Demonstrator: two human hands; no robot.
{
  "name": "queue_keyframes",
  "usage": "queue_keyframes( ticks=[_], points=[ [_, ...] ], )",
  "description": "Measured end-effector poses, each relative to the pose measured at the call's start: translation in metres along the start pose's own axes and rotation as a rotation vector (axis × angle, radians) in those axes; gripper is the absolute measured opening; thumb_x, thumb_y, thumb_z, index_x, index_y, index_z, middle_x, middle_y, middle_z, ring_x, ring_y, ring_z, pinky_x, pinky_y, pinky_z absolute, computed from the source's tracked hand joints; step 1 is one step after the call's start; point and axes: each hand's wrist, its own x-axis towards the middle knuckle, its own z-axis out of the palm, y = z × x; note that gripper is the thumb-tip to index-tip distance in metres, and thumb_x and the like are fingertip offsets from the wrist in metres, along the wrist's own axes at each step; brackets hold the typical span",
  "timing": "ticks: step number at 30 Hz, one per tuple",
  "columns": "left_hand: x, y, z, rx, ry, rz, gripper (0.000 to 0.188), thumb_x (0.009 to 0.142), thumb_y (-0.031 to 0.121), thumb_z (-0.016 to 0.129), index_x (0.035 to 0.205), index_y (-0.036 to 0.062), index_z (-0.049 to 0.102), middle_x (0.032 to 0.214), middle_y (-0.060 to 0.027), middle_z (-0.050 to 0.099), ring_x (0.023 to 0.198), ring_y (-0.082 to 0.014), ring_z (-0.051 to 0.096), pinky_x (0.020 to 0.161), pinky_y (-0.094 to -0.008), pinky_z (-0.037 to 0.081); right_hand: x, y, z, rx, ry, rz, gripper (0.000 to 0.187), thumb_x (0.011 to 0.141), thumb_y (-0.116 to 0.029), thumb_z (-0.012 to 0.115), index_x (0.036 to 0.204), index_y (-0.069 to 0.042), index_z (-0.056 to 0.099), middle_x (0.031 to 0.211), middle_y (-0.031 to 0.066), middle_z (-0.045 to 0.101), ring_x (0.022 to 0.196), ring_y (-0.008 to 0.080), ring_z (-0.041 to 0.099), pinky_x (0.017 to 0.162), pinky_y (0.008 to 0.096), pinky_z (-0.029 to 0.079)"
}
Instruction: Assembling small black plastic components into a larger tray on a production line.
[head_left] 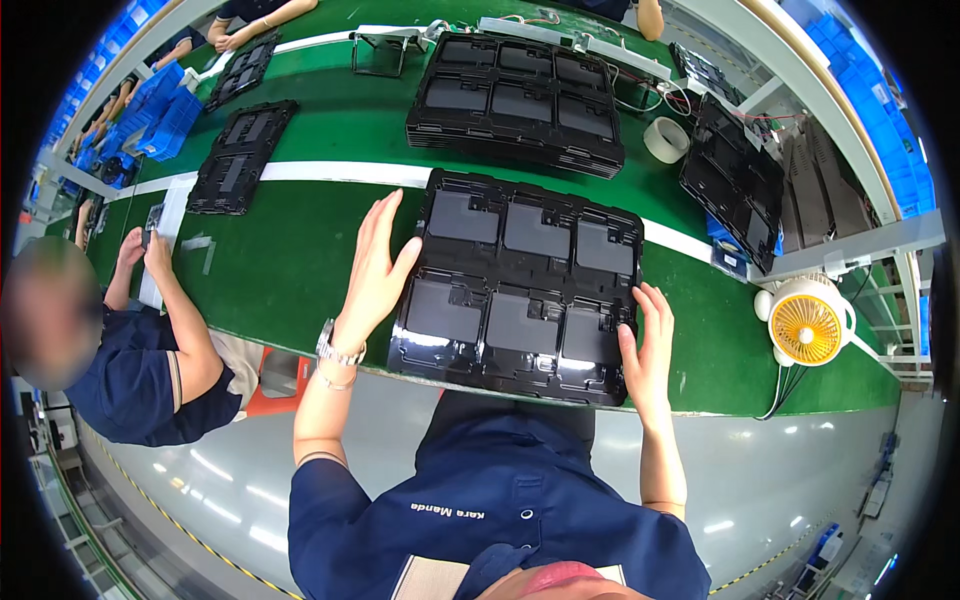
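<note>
Black six-pocket tray (515,285) is lying right up at the near edge of the green tabletop (300,230). Left hand (376,262) is splayed wide by its left side, can't tell if touching; right hand (651,350) is loosely spread at its right rim. Tray stack (515,105) sits behind, toward the far edge.

Wide open way on green desk (300,230), left of left hand (375,268), up to long black tray (236,160) lying farther. Between both hands, black compartment tray (512,275) fills room. Behind it, stack of black trays (515,152) makes high wall; only narrow strip of desk between. On right, passage exists between right hand (650,335) and white-yellow fan (806,325). Farther right, tape roll (667,140), tilted black tray (730,170) and metal bar (862,243) obstruct.
</note>
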Motion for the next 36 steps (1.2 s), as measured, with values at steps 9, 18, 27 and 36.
queue_keyframes(
  ticks=[9,18,27,36],
  points=[
    [0.05,-0.026,0.045,-0.601,-0.091,-0.141,0.07,0.101,0.023,0.056,0.156,-0.0011,0.02,0.159,-0.0201,0.03,0.146,-0.0252,0.03,0.119,-0.0333,0.023,0.054,-0.024,0.014,-0.11,-0.078,-0.124,0.049,0.086,-0.007,0.066,0.134,-0.006,0.052,0.145,0.0162,0.043,0.14,0.0403,0.034,0.114,0.0491,0.033],
    [0.037,-0.013,0.055,-0.718,-0.111,-0.17,0.073,0.1,0.021,0.058,0.157,0.0,0.018,0.16,-0.0194,0.028,0.147,-0.0249,0.029,0.119,-0.0339,0.023,0.093,-0.013,0.023,-0.117,-0.114,-0.284,0.033,0.083,-0.015,0.072,0.114,-0.005,0.065,0.109,0.0099,0.058,0.107,0.0312,0.055,0.094,0.0419,0.046],
    [0.032,0.027,0.052,0.078,0.064,0.112,0.079,0.094,0.022,0.063,0.156,0.0024,0.018,0.159,-0.0243,0.021,0.149,-0.0383,0.02,0.12,-0.0474,0.02,0.114,-0.009,0.026,-0.332,-0.177,-0.264,0.038,0.076,-0.021,0.08,0.103,-0.002,0.061,0.105,0.0116,0.054,0.1,0.0305,0.053,0.087,0.0397,0.047],
    [0.092,0.115,0.026,-0.295,-0.152,0.22,0.082,0.09,0.021,0.071,0.156,0.0089,0.025,0.153,-0.0167,0.037,0.141,-0.0294,0.038,0.113,-0.0398,0.034,0.135,-0.047,0.003,0.127,-0.245,-0.018,0.022,0.088,-0.014,0.07,0.104,-0.004,0.059,0.075,0.0111,0.063,0.063,0.0247,0.062,0.063,0.0357,0.049]
  ],
)
